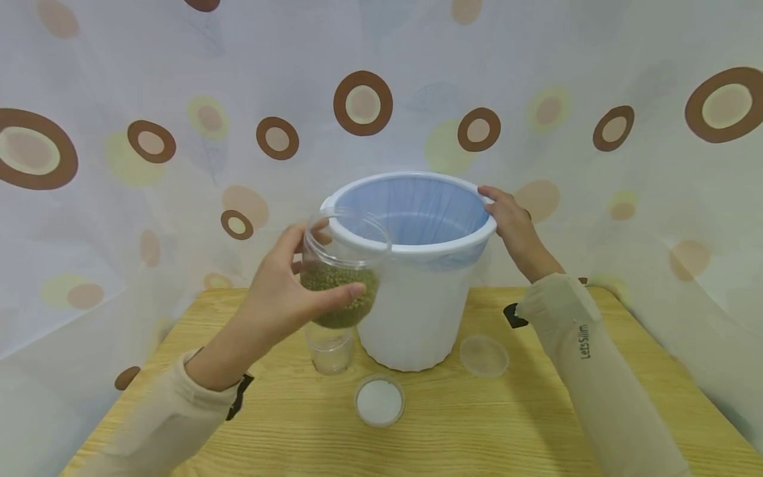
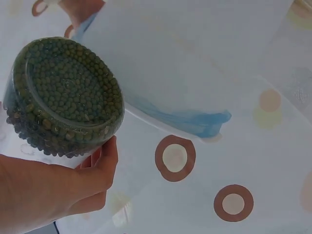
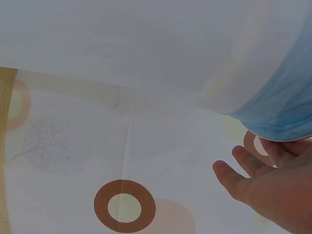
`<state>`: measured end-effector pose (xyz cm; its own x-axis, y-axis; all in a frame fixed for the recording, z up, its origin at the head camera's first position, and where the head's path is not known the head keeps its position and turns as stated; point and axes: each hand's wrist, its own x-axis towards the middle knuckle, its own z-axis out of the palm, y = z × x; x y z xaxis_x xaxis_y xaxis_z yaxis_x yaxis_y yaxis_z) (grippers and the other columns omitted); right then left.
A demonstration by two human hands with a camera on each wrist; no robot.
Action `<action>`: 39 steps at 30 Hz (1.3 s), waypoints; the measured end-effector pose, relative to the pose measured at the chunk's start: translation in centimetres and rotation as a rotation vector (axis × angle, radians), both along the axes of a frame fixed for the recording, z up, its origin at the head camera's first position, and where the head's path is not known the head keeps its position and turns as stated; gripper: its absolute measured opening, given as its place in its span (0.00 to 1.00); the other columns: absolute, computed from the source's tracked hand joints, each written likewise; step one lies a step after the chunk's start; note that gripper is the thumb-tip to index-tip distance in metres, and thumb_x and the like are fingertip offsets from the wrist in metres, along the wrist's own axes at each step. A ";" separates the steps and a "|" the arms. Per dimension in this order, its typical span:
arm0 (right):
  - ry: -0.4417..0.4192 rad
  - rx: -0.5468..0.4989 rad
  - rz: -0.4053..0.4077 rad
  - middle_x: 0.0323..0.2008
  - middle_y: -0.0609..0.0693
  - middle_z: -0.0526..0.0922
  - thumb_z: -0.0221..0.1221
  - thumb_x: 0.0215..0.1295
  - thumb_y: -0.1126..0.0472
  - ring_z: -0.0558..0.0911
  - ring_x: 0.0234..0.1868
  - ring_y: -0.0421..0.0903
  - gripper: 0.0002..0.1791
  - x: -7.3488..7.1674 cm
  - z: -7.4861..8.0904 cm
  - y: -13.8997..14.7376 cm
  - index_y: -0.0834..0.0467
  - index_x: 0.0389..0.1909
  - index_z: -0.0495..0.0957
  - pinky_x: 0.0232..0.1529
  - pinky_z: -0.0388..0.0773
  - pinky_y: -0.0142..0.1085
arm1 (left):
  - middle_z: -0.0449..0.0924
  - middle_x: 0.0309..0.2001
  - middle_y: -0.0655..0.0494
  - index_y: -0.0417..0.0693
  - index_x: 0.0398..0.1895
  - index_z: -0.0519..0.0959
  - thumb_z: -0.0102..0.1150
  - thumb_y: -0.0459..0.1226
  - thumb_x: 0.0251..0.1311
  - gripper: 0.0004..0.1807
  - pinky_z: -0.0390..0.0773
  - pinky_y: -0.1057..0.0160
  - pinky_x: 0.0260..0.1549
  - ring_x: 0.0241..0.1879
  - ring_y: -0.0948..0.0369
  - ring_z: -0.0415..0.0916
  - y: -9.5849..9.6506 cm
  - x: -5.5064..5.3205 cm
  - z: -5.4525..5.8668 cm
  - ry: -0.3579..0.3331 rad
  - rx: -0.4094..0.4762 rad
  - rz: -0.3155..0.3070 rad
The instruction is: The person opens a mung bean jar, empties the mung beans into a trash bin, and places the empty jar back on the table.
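Note:
My left hand grips a clear plastic jar partly filled with green mung beans. The jar leans at the front left rim of a white trash bin, its uncovered mouth turned up. From below, the left wrist view shows the beans through the jar's base. A blue bag lines the bin. On the bin's right side, my right hand holds the rim, with fingertips over its edge. Some fingers of that hand extend loosely outside the bin in the right wrist view.
Behind the left hand's jar stands a clear container on the wooden table. A small round dish with a white surface lies in front of the bin. A clear round lid lies to its right. Patterned sheeting hangs behind.

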<state>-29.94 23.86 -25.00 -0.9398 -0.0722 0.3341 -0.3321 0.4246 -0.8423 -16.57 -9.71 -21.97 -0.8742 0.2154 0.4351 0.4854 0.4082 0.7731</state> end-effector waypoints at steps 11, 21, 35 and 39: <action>0.001 -0.020 0.003 0.74 0.52 0.51 0.34 0.74 0.51 0.51 0.72 0.54 0.30 -0.2 -0.1 0.0 0.56 0.74 0.54 0.68 0.50 0.59 | 0.68 0.58 0.56 0.44 0.60 0.66 0.74 0.41 0.46 0.38 0.66 0.54 0.57 0.57 0.53 0.64 -0.5 -2.9 3.0 0.020 0.047 0.033; 0.002 -0.024 -0.007 0.74 0.54 0.51 0.34 0.74 0.53 0.52 0.72 0.54 0.29 0.0 0.0 -0.2 0.56 0.73 0.55 0.68 0.50 0.59 | 0.66 0.57 0.51 0.48 0.69 0.59 0.73 0.44 0.47 0.46 0.69 0.51 0.55 0.58 0.55 0.60 -0.6 -3.6 5.0 -0.011 0.065 0.054; 0.002 -0.029 0.003 0.74 0.54 0.50 0.33 0.75 0.51 0.51 0.73 0.55 0.30 0.0 -0.3 -0.2 0.57 0.74 0.53 0.68 0.49 0.59 | 0.64 0.58 0.50 0.44 0.67 0.61 0.75 0.45 0.44 0.47 0.66 0.56 0.56 0.57 0.54 0.61 0.3 -6.3 6.2 0.114 0.004 0.131; 0.003 -0.028 -0.003 0.74 0.53 0.50 0.33 0.75 0.52 0.51 0.73 0.55 0.29 0.0 -0.2 -0.2 0.56 0.74 0.54 0.68 0.49 0.59 | 0.65 0.57 0.49 0.42 0.66 0.61 0.75 0.44 0.44 0.47 0.65 0.57 0.58 0.58 0.54 0.62 0.6 -7.1 6.2 0.167 -0.016 0.131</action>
<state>-29.93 23.63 -25.21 -0.9391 -0.0600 0.3384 -0.3331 0.4016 -0.8531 -23.71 -9.11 -15.75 -0.8112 0.1124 0.5739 0.5481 0.4880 0.6793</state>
